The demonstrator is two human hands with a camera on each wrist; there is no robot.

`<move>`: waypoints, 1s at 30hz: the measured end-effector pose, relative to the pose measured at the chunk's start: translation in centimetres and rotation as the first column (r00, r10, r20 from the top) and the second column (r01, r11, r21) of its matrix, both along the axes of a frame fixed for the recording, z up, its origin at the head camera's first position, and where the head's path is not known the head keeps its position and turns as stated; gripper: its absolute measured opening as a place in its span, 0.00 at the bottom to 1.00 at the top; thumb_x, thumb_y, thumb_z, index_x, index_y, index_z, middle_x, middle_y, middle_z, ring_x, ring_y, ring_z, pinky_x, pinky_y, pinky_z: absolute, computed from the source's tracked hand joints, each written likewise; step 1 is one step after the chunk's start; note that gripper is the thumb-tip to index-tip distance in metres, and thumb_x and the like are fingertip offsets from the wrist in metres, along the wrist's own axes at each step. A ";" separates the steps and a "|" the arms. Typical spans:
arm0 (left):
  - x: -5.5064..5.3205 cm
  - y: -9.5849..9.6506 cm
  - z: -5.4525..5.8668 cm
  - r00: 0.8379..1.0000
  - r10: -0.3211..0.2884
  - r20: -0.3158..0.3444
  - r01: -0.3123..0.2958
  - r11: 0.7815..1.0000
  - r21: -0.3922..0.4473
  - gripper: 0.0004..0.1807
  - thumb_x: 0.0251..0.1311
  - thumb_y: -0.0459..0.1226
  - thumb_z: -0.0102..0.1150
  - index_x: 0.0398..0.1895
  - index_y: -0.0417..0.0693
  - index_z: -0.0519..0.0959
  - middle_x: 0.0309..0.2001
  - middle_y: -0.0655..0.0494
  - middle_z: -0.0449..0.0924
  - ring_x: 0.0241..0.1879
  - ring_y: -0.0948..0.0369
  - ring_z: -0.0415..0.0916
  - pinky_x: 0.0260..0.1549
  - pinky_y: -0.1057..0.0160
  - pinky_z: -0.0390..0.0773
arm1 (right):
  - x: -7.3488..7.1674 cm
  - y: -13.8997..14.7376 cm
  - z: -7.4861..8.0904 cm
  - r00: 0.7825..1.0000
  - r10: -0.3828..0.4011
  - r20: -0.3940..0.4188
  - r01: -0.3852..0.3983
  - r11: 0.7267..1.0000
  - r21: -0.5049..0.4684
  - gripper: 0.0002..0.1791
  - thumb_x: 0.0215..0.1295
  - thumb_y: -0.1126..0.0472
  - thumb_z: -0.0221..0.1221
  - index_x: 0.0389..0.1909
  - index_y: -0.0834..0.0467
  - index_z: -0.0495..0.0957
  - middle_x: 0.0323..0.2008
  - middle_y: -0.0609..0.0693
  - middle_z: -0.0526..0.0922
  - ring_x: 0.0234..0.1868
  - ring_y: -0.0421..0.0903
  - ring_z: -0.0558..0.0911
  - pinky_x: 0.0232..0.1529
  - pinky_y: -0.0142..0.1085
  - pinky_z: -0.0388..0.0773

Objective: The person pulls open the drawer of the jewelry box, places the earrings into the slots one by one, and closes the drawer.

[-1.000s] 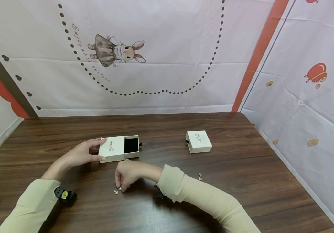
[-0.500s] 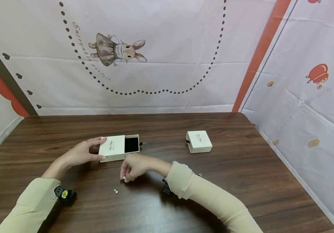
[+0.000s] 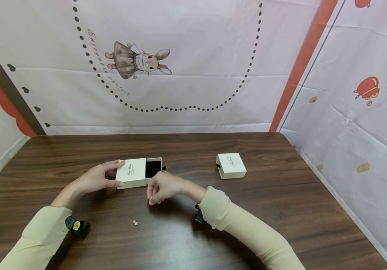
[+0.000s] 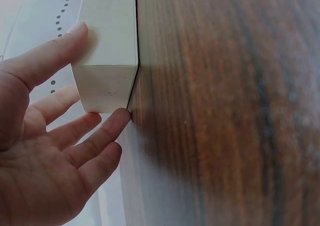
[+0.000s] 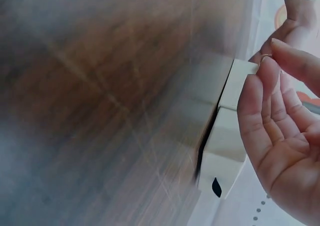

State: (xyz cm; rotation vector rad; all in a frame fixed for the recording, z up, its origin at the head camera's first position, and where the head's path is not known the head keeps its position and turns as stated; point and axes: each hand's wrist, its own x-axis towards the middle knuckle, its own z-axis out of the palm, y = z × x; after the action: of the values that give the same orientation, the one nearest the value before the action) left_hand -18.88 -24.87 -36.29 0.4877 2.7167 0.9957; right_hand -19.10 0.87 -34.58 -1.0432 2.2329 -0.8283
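Observation:
A cream jewelry box (image 3: 130, 172) lies on the table with its drawer (image 3: 154, 168) partly slid out to the right, showing a black lining. My left hand (image 3: 95, 178) grips the sleeve's left end, thumb on the near side and fingers round the far side; the left wrist view shows the box (image 4: 110, 41) between them. In front of the drawer, my right hand (image 3: 163, 187) pinches a small earring between thumb and index finger. Its thin gold-coloured wire (image 5: 265, 57) pokes out at the fingertips in the right wrist view. Another small earring (image 3: 135, 222) lies on the table nearer to me.
A second cream box (image 3: 231, 165), closed and with a black tab on its left side, stands on the right part of the brown wooden table (image 3: 298, 210). Behind the table hangs a white printed cloth (image 3: 193, 45).
My right hand has picked the earring up off the table and carried it up and right toward the drawer. My left hand stays on the box. The right sleeve now covers small pieces seen earlier.

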 end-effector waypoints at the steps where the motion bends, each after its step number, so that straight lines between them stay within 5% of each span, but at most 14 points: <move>1: 0.0 0.0 0.0 1.000 0.002 0.002 -0.002 1.000 0.000 0.45 0.50 0.50 0.64 0.67 0.40 0.57 0.66 0.32 0.49 0.53 0.41 0.69 0.47 0.44 0.70 | -0.1 0.1 0.0 1.000 0.002 0.010 -0.002 1.000 -0.014 0.06 0.50 0.69 0.64 0.21 0.58 0.77 0.14 0.44 0.77 0.18 0.43 0.79 0.21 0.28 0.75; 5: 0.0 0.0 0.0 1.000 0.005 0.006 -0.005 1.000 -0.005 0.45 0.50 0.51 0.64 0.68 0.41 0.56 0.66 0.32 0.49 0.53 0.41 0.69 0.47 0.45 0.70 | -0.5 0.7 -0.1 0.998 0.008 0.058 -0.004 0.998 -0.065 0.04 0.50 0.71 0.61 0.23 0.61 0.77 0.14 0.46 0.77 0.20 0.49 0.80 0.23 0.33 0.77; 11: 0.1 0.0 0.1 1.000 0.010 0.018 -0.010 1.000 -0.004 0.45 0.50 0.51 0.63 0.68 0.42 0.56 0.67 0.33 0.49 0.54 0.41 0.68 0.48 0.44 0.69 | -1.1 1.3 -0.2 0.992 -0.011 0.129 0.025 0.994 -0.107 0.05 0.54 0.73 0.58 0.27 0.65 0.82 0.17 0.48 0.81 0.18 0.43 0.80 0.27 0.39 0.79; 18: 0.2 0.0 0.1 1.000 0.008 0.022 -0.008 1.000 0.001 0.45 0.50 0.50 0.64 0.68 0.41 0.56 0.67 0.33 0.49 0.54 0.41 0.68 0.48 0.45 0.70 | -1.5 1.8 -0.1 0.997 -0.062 0.047 0.066 0.993 -0.094 0.03 0.52 0.69 0.63 0.28 0.63 0.84 0.20 0.49 0.83 0.18 0.38 0.78 0.25 0.32 0.77; 30: 0.2 0.2 0.3 1.000 0.003 0.011 -0.003 1.000 0.007 0.45 0.50 0.49 0.64 0.67 0.40 0.56 0.67 0.32 0.48 0.53 0.41 0.69 0.47 0.46 0.71 | -2.4 2.2 -0.1 0.982 -0.143 0.127 0.162 0.976 -0.149 0.07 0.53 0.71 0.62 0.34 0.67 0.83 0.23 0.53 0.83 0.18 0.39 0.78 0.26 0.37 0.79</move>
State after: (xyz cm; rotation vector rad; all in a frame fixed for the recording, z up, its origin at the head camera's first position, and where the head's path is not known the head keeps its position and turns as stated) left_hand -18.64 -24.72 -36.04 0.4773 2.7060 1.0056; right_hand -21.47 3.08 -34.65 -0.8769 2.1975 -1.1205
